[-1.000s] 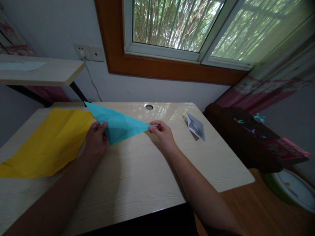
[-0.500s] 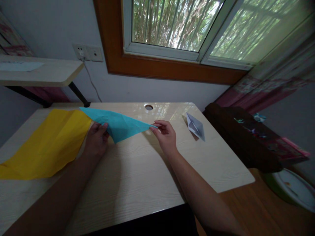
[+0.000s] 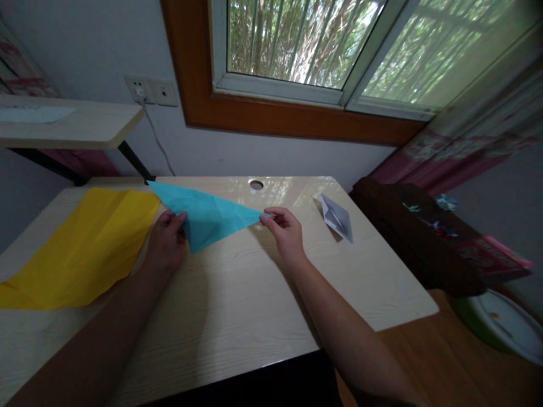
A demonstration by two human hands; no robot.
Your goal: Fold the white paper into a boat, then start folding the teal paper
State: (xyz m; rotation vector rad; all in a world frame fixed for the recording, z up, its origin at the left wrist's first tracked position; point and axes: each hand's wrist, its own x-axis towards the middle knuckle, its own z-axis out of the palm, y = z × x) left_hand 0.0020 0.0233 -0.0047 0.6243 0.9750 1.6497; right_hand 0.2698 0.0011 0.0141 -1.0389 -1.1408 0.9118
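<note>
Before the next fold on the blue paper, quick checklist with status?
1. Left hand pinches the folded blue paper triangle at its wide end: ok.
2. Right hand pinches the paper's pointed tip: ok.
3. Paper stretched flat between both hands: ok.
4. Pale wooden desk bare beneath the paper: ok.
5. Yellow paper sheet apart from the blue paper: cannot tell, their edges meet in view.
6. Small white folded paper piece out of the hands' way: ok.

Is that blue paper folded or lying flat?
Folded: the blue paper forms a creased, pointed triangle, pinched by the left hand and right hand.
</note>
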